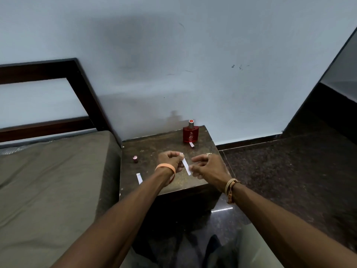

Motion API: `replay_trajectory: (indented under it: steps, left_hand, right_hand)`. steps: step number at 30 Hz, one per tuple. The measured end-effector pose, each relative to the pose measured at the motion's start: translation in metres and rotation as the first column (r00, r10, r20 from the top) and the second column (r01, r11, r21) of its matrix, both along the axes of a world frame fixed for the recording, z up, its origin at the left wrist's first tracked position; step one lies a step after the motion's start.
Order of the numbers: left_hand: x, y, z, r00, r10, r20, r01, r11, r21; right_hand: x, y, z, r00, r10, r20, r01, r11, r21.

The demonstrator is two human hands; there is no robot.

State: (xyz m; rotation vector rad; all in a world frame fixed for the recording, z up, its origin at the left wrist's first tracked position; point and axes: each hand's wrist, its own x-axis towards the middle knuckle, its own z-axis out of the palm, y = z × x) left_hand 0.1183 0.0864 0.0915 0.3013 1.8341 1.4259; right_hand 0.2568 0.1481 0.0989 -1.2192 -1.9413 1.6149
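Both my hands hover over a small dark wooden bedside table (164,140). A narrow white paper strip (186,167) is stretched between them: my left hand (170,158) pinches its upper end and my right hand (207,166) pinches its lower end. A red perfume bottle (190,134) with its cap off stands upright at the table's back right, a second white strip (191,145) lying at its base. The small pink cap (135,159) stands near the table's left edge. A third white strip (139,178) lies at the front left.
A bed with a brown mattress (48,180) and dark wooden headboard (83,89) adjoins the table's left side. A pale wall (193,64) rises behind. Dark speckled floor (280,171) spreads to the right. My legs (193,250) show below the table.
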Motion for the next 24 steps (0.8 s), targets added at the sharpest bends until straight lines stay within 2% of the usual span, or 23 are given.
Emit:
replay_trajectory:
  steps: [2,3,5,7,11,16,19,24]
  left_hand:
    - [0.001,0.004,-0.019,1.000,-0.007,0.007,0.007,0.999,-0.043]
    - [0.002,0.008,-0.028,1.000,-0.011,0.008,0.011,0.998,-0.063]
    - [0.004,0.016,-0.042,1.000,-0.017,0.012,0.018,0.995,-0.097]
    - [0.008,0.025,-0.053,0.999,-0.026,0.024,0.028,0.992,-0.122]
    - [0.015,0.044,-0.069,0.999,-0.022,0.027,0.025,0.991,-0.134]
    - [0.018,0.053,-0.085,0.999,-0.020,0.049,0.028,0.987,-0.159]
    - [0.015,0.051,-0.092,0.997,-0.030,0.072,0.041,0.986,-0.161]
    - [0.004,0.046,-0.084,0.995,-0.028,0.097,0.042,0.989,-0.144]
  right_hand:
    - [0.008,0.010,-0.016,0.985,-0.163,0.050,0.145,0.955,0.258]
    - [0.012,0.017,-0.023,0.963,-0.262,0.059,0.229,0.917,0.328]
    - [0.019,0.032,-0.033,0.925,-0.376,0.056,0.332,0.870,0.363]
    - [0.024,0.044,-0.044,0.933,-0.348,0.090,0.294,0.884,0.362]
    - [0.023,0.056,-0.067,0.959,-0.196,0.204,0.118,0.932,0.343]
    - [0.005,0.064,-0.094,0.949,-0.138,0.284,0.062,0.963,0.262]
    - [-0.005,0.066,-0.104,0.932,-0.171,0.321,0.074,0.953,0.293]
    - [-0.014,0.058,-0.097,0.968,-0.183,0.170,0.145,0.965,0.216]
